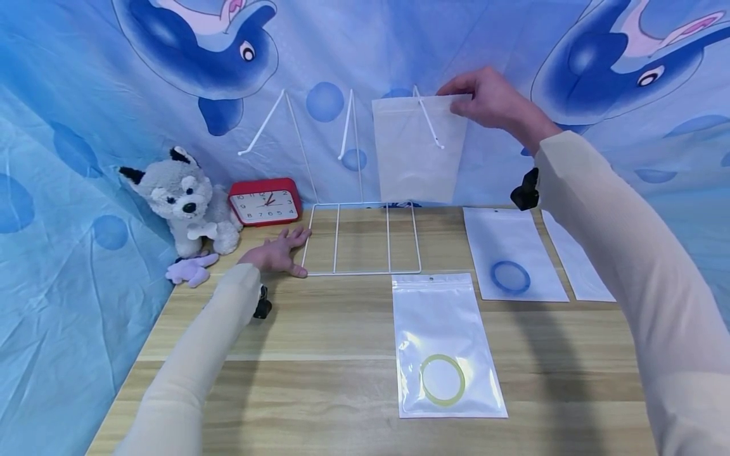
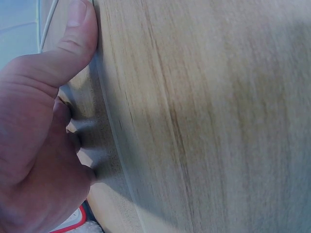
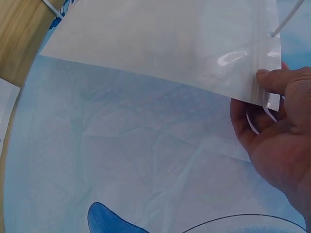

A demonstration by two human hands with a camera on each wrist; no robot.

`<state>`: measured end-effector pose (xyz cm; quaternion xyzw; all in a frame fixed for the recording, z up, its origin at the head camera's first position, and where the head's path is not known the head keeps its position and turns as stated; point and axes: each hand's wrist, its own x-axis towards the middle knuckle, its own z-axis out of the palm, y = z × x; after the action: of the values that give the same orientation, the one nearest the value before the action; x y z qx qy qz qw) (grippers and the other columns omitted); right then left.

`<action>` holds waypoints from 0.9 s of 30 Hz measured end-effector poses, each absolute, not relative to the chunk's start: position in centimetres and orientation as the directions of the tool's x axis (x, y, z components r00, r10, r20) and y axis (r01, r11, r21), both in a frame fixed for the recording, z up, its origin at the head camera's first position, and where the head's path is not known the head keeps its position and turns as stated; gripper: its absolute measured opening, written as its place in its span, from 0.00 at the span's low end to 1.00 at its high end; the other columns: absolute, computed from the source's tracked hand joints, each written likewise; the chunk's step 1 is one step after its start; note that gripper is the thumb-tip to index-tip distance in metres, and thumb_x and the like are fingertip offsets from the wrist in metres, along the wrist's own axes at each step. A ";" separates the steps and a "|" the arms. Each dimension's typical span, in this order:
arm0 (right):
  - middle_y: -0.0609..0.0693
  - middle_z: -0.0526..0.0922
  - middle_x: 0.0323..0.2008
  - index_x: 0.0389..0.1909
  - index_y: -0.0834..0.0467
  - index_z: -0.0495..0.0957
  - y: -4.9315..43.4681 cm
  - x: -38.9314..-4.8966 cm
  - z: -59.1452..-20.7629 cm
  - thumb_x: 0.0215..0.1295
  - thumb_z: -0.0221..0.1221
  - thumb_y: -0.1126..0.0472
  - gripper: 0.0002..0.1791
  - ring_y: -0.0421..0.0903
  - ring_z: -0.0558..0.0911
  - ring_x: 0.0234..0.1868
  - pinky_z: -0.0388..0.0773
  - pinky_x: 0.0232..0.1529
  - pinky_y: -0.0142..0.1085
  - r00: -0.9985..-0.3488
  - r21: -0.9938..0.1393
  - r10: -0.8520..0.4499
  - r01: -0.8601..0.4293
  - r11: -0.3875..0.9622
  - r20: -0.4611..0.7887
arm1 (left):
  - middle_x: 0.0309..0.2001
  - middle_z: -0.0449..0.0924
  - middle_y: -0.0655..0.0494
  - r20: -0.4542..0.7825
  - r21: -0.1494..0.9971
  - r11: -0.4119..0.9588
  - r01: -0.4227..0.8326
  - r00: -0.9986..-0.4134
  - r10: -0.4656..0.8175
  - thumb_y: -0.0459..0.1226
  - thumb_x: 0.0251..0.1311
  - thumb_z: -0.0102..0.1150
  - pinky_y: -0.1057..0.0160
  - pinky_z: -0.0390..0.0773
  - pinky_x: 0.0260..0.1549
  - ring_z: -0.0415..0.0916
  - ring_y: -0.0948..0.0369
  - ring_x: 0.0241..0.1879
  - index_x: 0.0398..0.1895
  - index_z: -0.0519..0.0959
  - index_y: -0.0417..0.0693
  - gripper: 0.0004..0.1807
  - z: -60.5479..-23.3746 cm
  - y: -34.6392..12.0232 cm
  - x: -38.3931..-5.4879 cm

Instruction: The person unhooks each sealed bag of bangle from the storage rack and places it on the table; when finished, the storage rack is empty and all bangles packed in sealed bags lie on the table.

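Note:
My right hand (image 1: 495, 100) pinches the top right corner of a white zip bag (image 1: 405, 152) between thumb and fingers. That bag hangs on the right prong of a white wire rack (image 1: 362, 273); in the right wrist view the prong passes through the bag's top edge. Low on the left, my left hand (image 1: 278, 253) rests at the left side of the rack's base, its fingers spread and the thumb stretched out. The left wrist view shows the thumb (image 2: 77, 43) straight, with the other fingertips partly hidden behind the palm. The rack's left and middle prongs hold nothing.
A zip bag with a yellow ring (image 1: 441, 380) lies in front of the rack. Another with a blue ring (image 1: 510, 277) lies to the right, beside a partly hidden white bag (image 1: 582, 272). A red clock (image 1: 265, 202), plush dog (image 1: 185, 196) and small purple toy (image 1: 190, 270) stand left.

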<state>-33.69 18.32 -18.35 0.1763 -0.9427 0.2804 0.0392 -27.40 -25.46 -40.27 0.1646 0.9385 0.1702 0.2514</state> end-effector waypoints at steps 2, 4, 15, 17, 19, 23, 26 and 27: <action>0.57 0.74 0.64 0.69 0.57 0.72 18.4 -33.5 -18.3 0.77 0.50 0.61 0.22 0.54 0.74 0.55 0.71 0.64 0.45 -0.932 -0.518 -0.314 -0.361 0.776 0.178 | 0.80 0.30 0.41 -0.416 0.400 0.887 0.229 -0.817 0.399 0.48 0.56 0.73 0.29 0.29 0.65 0.23 0.36 0.75 0.81 0.41 0.47 0.60 -40.3 -25.5 -27.4; 0.57 0.75 0.63 0.69 0.57 0.72 18.4 -33.3 -18.3 0.77 0.51 0.61 0.22 0.53 0.75 0.54 0.72 0.63 0.44 -0.928 -0.523 -0.324 -0.371 0.767 0.184 | 0.80 0.30 0.40 -0.416 0.395 0.887 0.238 -0.815 0.404 0.49 0.56 0.73 0.28 0.29 0.65 0.23 0.36 0.75 0.81 0.41 0.46 0.60 -40.3 -25.5 -27.4; 0.58 0.77 0.60 0.67 0.59 0.74 18.7 -32.5 -18.3 0.77 0.50 0.63 0.21 0.53 0.78 0.51 0.76 0.59 0.45 -0.905 -0.522 -0.381 -0.421 0.742 0.188 | 0.80 0.31 0.40 -0.409 0.389 0.888 0.247 -0.817 0.406 0.49 0.56 0.72 0.28 0.30 0.65 0.24 0.35 0.75 0.81 0.41 0.46 0.60 -40.4 -25.6 -27.5; 0.58 0.78 0.59 0.67 0.59 0.74 18.8 -32.4 -18.3 0.77 0.50 0.63 0.21 0.53 0.78 0.51 0.76 0.58 0.45 -0.900 -0.517 -0.392 -0.430 0.740 0.189 | 0.80 0.31 0.40 -0.410 0.386 0.889 0.247 -0.817 0.405 0.50 0.56 0.72 0.28 0.31 0.65 0.24 0.35 0.75 0.81 0.41 0.47 0.60 -40.4 -25.6 -27.5; 0.58 0.78 0.58 0.66 0.60 0.75 18.9 -32.2 -18.3 0.77 0.50 0.63 0.20 0.52 0.78 0.50 0.77 0.56 0.45 -0.895 -0.511 -0.402 -0.442 0.737 0.193 | 0.80 0.31 0.40 -0.413 0.388 0.890 0.240 -0.818 0.401 0.50 0.55 0.73 0.28 0.31 0.65 0.24 0.35 0.75 0.81 0.41 0.47 0.60 -40.3 -25.6 -27.5; 0.57 0.79 0.57 0.65 0.60 0.75 19.0 -31.7 -18.2 0.77 0.49 0.62 0.20 0.51 0.77 0.48 0.77 0.52 0.42 -0.889 -0.496 -0.417 -0.454 0.740 0.191 | 0.80 0.31 0.40 -0.416 0.384 0.893 0.236 -0.819 0.396 0.50 0.55 0.73 0.28 0.31 0.65 0.24 0.35 0.75 0.81 0.42 0.47 0.60 -40.3 -25.5 -27.5; 0.58 0.79 0.57 0.65 0.60 0.75 19.1 -31.2 -18.1 0.77 0.49 0.62 0.20 0.51 0.76 0.48 0.75 0.48 0.38 -0.884 -0.489 -0.427 -0.462 0.739 0.190 | 0.79 0.32 0.39 -0.413 0.382 0.892 0.240 -0.819 0.398 0.50 0.55 0.73 0.27 0.32 0.65 0.24 0.35 0.75 0.81 0.42 0.47 0.60 -40.3 -25.5 -27.5; 0.59 0.79 0.57 0.65 0.60 0.76 19.1 -31.1 -18.1 0.77 0.50 0.62 0.20 0.51 0.76 0.48 0.75 0.47 0.37 -0.882 -0.488 -0.431 -0.466 0.738 0.192 | 0.79 0.32 0.39 -0.412 0.382 0.892 0.243 -0.819 0.400 0.51 0.55 0.73 0.27 0.32 0.65 0.25 0.34 0.75 0.81 0.42 0.47 0.61 -40.3 -25.5 -27.5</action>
<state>-31.08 19.11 -18.09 0.2408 -0.9315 0.2705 0.0329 -27.54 -25.53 -40.30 0.1708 0.9405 0.1580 0.2476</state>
